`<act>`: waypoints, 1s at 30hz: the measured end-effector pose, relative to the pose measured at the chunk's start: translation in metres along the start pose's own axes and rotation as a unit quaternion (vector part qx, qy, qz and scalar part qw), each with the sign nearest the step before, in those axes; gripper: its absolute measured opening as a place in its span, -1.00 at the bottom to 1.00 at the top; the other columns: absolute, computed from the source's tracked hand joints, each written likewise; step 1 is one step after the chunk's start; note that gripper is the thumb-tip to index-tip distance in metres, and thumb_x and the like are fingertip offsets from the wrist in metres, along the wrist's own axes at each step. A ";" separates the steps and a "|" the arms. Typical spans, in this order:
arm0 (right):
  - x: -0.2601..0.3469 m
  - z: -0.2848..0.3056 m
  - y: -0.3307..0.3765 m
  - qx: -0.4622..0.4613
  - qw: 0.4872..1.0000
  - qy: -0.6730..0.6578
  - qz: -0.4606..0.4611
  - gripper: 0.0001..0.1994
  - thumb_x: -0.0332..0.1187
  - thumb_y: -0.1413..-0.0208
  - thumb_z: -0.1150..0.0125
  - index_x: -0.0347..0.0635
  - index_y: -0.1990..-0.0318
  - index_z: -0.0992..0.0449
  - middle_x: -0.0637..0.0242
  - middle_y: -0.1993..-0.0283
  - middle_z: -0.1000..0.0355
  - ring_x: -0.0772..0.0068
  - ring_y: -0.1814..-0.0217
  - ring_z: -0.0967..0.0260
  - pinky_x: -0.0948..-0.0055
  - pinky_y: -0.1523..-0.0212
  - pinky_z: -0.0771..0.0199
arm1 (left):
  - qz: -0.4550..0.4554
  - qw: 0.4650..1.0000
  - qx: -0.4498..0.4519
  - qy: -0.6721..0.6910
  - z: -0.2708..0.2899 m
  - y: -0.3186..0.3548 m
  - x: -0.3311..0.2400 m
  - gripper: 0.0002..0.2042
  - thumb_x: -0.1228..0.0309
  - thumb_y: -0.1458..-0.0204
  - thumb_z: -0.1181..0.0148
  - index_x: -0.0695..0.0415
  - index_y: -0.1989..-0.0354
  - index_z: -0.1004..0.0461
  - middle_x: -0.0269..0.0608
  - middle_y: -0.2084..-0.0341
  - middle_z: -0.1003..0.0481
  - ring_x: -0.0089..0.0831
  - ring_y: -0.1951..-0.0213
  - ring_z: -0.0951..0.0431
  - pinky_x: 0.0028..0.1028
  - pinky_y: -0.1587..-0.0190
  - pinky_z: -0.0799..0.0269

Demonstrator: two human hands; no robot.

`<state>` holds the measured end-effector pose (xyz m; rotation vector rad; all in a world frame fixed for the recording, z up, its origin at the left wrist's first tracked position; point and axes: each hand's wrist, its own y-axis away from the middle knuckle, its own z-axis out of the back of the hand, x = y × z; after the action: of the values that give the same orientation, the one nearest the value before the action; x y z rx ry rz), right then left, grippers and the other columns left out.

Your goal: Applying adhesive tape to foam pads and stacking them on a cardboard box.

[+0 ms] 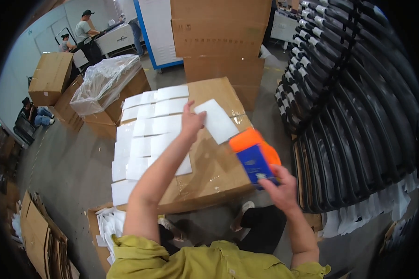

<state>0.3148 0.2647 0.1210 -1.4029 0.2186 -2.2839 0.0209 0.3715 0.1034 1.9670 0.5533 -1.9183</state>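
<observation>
My left hand [192, 122] is over the right side of the rows of white sheets, its thumb at the corner of a white rectangular sheet [217, 123] that lies slanted over the bare cardboard. One finger of that hand points away from the sheet. Over the near right edge of the box, my right hand [281, 188] grips a flat blue-and-orange thing [255, 165], blurred by motion; I cannot make out its exact kind. White sheets [146, 125] lie in overlapping rows on the left half of the large cardboard box [209, 179].
A cardboard box of white pieces [111, 223] stands by my left elbow. Black curved frames [354, 135] are stacked at right. Tall cartons [221, 32] rise ahead; a plastic-covered box [109, 88] stands far left. Folded cardboard [39, 237] leans lower left. Other people work in the distance.
</observation>
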 end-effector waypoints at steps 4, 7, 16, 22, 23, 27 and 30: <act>0.009 0.039 0.032 0.030 0.883 -0.459 -0.088 -0.60 -0.46 0.20 -0.14 -0.38 0.13 -0.27 0.18 0.21 -0.38 0.47 0.23 -0.38 0.51 0.14 -0.36 | 0.079 0.995 0.064 0.005 0.036 0.071 -0.012 -0.64 0.54 0.16 -0.08 0.21 0.11 -0.26 -0.26 0.61 -0.33 -0.56 0.62 -0.34 -0.59 0.62 -0.32; 0.004 0.029 0.054 0.043 0.831 -0.532 -0.158 -0.48 -0.34 0.26 -0.23 -0.41 0.10 -0.25 0.16 0.17 -0.37 0.42 0.20 -0.38 0.48 0.12 -0.36 | 0.144 0.980 0.119 -0.064 0.044 0.109 0.019 -0.75 0.52 0.15 -0.09 0.29 0.24 -0.34 -0.22 0.57 -0.37 -0.52 0.61 -0.39 -0.58 0.59 -0.37; 0.011 0.012 0.105 0.178 0.853 -0.466 -0.153 -0.59 -0.42 0.23 -0.21 -0.36 0.17 -0.27 0.29 0.26 -0.39 0.59 0.24 -0.33 0.59 0.17 -0.30 | -0.124 0.855 0.137 -0.485 0.054 0.149 -0.011 -0.68 0.30 0.14 -0.15 0.22 0.25 -0.35 -0.16 0.57 -0.42 -0.50 0.53 -0.40 -0.54 0.46 -0.34; 0.024 0.013 0.108 0.249 0.870 -0.405 -0.129 -0.62 -0.45 0.21 -0.21 -0.34 0.19 -0.26 0.29 0.27 -0.38 0.61 0.25 -0.31 0.60 0.18 -0.29 | 0.205 0.896 0.393 0.042 0.042 0.200 -0.068 -0.74 0.23 0.08 -0.12 0.21 0.40 -0.42 -0.36 0.55 -0.41 -0.61 0.46 -0.36 -0.61 0.43 -0.28; 0.025 0.013 0.108 0.264 0.871 -0.394 -0.125 -0.63 -0.46 0.21 -0.22 -0.34 0.20 -0.27 0.28 0.27 -0.38 0.61 0.25 -0.31 0.60 0.18 -0.29 | 0.245 0.860 0.439 0.088 0.043 0.204 -0.069 -0.77 0.26 0.05 -0.10 0.20 0.42 -0.42 -0.41 0.55 -0.40 -0.65 0.47 -0.34 -0.63 0.43 -0.27; 0.028 0.014 0.109 0.292 0.871 -0.375 -0.124 -0.65 -0.47 0.21 -0.22 -0.32 0.21 -0.27 0.29 0.28 -0.39 0.61 0.25 -0.31 0.59 0.17 -0.28 | 0.297 0.844 0.418 0.156 0.050 0.211 -0.054 -0.84 0.33 0.05 -0.10 0.17 0.40 -0.43 -0.41 0.56 -0.40 -0.65 0.48 -0.33 -0.63 0.42 -0.26; 0.027 0.015 0.109 0.310 0.868 -0.361 -0.138 -0.66 -0.46 0.19 -0.21 -0.31 0.23 -0.27 0.30 0.29 -0.38 0.62 0.26 -0.30 0.59 0.18 -0.28 | 0.286 0.848 0.410 0.175 0.051 0.217 -0.043 -0.86 0.36 0.04 -0.08 0.19 0.43 -0.43 -0.40 0.55 -0.41 -0.64 0.49 -0.35 -0.64 0.40 -0.28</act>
<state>0.3490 0.1574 0.1108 -1.8403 -0.9160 -1.5953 0.0840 0.1559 0.1382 2.5764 -0.8700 -1.5002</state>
